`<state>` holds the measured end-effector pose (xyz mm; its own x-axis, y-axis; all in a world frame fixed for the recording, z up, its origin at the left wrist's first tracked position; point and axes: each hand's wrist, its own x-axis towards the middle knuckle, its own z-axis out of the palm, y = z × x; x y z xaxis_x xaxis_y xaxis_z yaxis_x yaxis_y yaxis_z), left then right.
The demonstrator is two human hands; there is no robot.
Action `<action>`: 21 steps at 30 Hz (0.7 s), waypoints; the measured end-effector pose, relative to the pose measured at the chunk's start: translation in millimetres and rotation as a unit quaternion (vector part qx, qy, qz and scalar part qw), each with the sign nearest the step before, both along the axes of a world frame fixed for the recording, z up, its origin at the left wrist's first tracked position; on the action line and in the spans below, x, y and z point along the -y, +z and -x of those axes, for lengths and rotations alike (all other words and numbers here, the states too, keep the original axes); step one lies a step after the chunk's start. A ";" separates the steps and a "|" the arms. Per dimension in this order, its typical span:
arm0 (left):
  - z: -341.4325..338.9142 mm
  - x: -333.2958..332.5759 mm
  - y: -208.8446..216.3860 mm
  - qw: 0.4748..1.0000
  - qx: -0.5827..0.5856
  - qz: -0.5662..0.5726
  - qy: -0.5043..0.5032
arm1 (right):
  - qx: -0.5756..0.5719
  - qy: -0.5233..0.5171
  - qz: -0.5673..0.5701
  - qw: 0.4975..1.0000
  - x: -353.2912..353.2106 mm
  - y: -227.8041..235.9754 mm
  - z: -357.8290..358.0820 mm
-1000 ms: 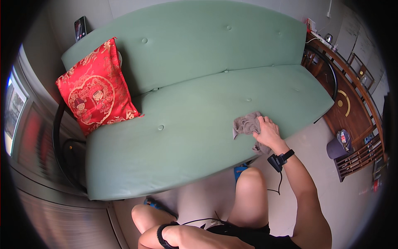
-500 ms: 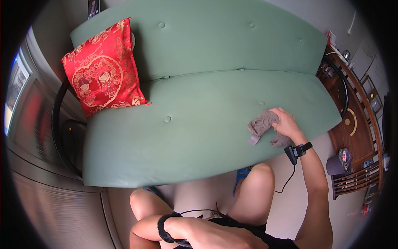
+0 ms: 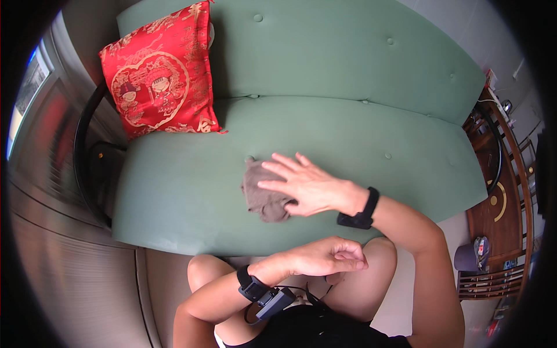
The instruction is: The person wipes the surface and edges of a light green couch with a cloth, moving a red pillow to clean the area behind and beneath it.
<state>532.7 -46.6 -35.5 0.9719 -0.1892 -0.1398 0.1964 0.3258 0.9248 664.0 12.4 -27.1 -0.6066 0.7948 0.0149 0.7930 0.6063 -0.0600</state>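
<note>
My right hand (image 3: 307,188) rests with spread fingers on a crumpled grey-brown cloth (image 3: 259,196). The cloth lies bunched on the seat of a green button-tufted sofa (image 3: 174,191), around the middle of its front half. Part of the cloth is hidden under my palm and fingers. Lower down, my left hand (image 3: 329,256) hovers above my knee in front of the sofa. Its fingers are curled in, and nothing shows in them.
A red cushion (image 3: 156,87) with gold patterns leans on the sofa's left end. Black curved armrests (image 3: 81,153) bound both ends. To the right stand a brown wooden table (image 3: 484,223) and a dark bin (image 3: 466,258). A metal panel (image 3: 69,267) is at the left.
My right hand has moved left across the seat with the cloth, and its fingers have spread. My left hand has come forward into fuller view. The whole view has shifted slightly.
</note>
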 end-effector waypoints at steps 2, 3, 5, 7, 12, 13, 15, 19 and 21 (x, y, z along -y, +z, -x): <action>-1.3 -8.6 -12.5 0.999 0.023 0.028 -0.015 | -0.064 -0.003 0.068 0.996 -6.7 -29.0 22.0; 0.2 -12.7 -11.2 0.999 0.040 0.026 0.026 | -0.034 0.003 0.045 0.998 -14.4 -34.2 28.7; -0.8 -22.1 -8.1 0.994 0.061 0.021 0.085 | -0.029 -0.014 0.045 0.998 -25.0 -35.0 34.7; -3.9 -30.3 -11.6 0.991 0.052 0.046 0.115 | -0.037 -0.020 0.050 0.998 -35.2 -38.2 26.7; -10.3 -49.5 -20.0 0.949 -0.052 0.067 0.304 | -0.031 -0.091 0.001 0.995 -56.1 -45.7 -37.7; -13.1 -51.9 -19.8 0.936 -0.079 0.052 0.339 | -0.020 -0.133 -0.004 0.991 -58.6 -44.8 -58.9; -20.7 -55.4 -25.2 0.929 -0.095 0.051 0.353 | 0.004 -0.212 -0.022 0.977 -55.4 -44.5 -112.8; -28.2 -61.0 -38.3 0.918 -0.130 0.032 0.374 | 0.012 -0.375 -0.061 0.925 -26.7 -52.1 -229.5; -31.6 -61.2 -46.6 0.915 -0.145 0.019 0.375 | 0.078 -0.483 -0.038 0.871 2.8 -55.9 -286.9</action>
